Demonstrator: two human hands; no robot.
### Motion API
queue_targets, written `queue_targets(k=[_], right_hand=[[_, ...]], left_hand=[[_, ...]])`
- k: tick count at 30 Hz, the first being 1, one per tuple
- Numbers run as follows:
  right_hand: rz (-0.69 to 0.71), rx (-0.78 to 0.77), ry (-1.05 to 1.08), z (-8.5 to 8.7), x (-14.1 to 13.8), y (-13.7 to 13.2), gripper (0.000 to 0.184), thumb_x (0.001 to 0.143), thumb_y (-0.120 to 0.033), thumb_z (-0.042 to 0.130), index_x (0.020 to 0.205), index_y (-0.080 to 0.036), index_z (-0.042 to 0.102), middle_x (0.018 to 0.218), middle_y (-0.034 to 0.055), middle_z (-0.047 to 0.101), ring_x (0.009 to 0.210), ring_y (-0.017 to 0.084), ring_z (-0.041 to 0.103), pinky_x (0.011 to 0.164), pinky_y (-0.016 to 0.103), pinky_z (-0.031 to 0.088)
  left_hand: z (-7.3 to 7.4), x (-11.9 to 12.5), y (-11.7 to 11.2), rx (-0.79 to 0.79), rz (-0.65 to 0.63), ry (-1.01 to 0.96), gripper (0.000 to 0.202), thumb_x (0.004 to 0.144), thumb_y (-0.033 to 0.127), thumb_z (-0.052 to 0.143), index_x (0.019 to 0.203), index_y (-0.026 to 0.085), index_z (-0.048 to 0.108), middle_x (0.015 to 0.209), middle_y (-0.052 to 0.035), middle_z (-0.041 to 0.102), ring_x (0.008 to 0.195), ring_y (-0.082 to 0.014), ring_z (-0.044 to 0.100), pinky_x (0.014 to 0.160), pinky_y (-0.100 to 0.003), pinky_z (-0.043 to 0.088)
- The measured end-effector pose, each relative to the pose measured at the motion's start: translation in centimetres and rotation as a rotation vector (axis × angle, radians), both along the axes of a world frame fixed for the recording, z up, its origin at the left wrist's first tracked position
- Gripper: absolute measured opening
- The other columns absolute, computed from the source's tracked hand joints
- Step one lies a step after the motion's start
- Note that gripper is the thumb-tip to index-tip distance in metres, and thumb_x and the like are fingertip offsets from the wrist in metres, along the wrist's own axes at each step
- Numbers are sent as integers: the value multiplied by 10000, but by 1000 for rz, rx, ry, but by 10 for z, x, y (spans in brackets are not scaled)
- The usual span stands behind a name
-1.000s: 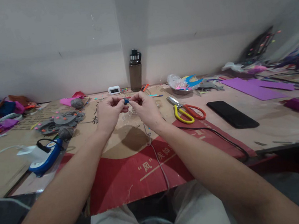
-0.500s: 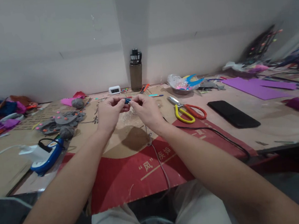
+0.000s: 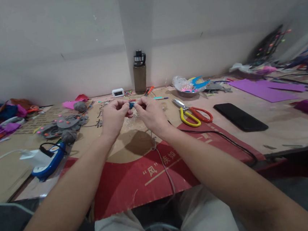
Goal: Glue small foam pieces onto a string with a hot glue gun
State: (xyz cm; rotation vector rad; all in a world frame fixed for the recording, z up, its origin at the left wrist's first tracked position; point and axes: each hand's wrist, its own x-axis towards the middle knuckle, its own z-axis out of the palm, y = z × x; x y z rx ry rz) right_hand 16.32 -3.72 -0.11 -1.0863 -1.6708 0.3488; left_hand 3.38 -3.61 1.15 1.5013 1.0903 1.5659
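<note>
My left hand (image 3: 114, 116) and my right hand (image 3: 150, 113) meet above the middle of the table, fingers pinched together. Between their fingertips sits a small blue piece (image 3: 131, 104), held from both sides. A thin wire or thread (image 3: 157, 151) hangs down from under my right hand toward the table's front edge. Both forearms reach in from the bottom of the view.
Brown and red cardboard (image 3: 138, 175) covers the table. Yellow and orange scissors (image 3: 192, 114) and a black phone (image 3: 240, 116) lie to the right, a dark bottle (image 3: 139, 73) at the back, a blue glue gun (image 3: 48, 160) and grey felt pieces (image 3: 62, 126) to the left, purple sheets (image 3: 263, 90) far right.
Both hands stay pinched on the blue piece; they have shifted only slightly, and the view has drifted a little.
</note>
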Motion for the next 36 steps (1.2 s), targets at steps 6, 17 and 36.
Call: queue_targets(k=[6, 17, 36], right_hand=[[-32, 42, -47, 0, 3, 0, 182, 833, -280, 455, 668, -205, 475, 678, 3, 544, 656, 130, 470, 628, 272, 340], [-94, 33, -59, 4, 8, -1, 197, 831, -303, 460, 658, -209, 476, 672, 6, 550, 656, 137, 478, 633, 283, 338], [-9, -36, -7, 2, 3, -4, 198, 814, -296, 468, 648, -195, 502, 645, -8, 535, 602, 114, 454, 597, 269, 328]], left_hand=[[-1, 0, 1, -35, -73, -56, 94, 722, 223, 636, 698, 133, 624, 595, -23, 603, 506, -85, 558, 529, -215, 493], [3, 3, -3, -18, -89, 27, 134, 704, 215, 667, 810, 134, 675, 667, -41, 662, 577, -116, 628, 616, -268, 553], [-1, -1, 0, 20, -38, 63, 100, 733, 241, 613, 690, 151, 619, 569, -18, 592, 496, -99, 550, 508, -232, 494]])
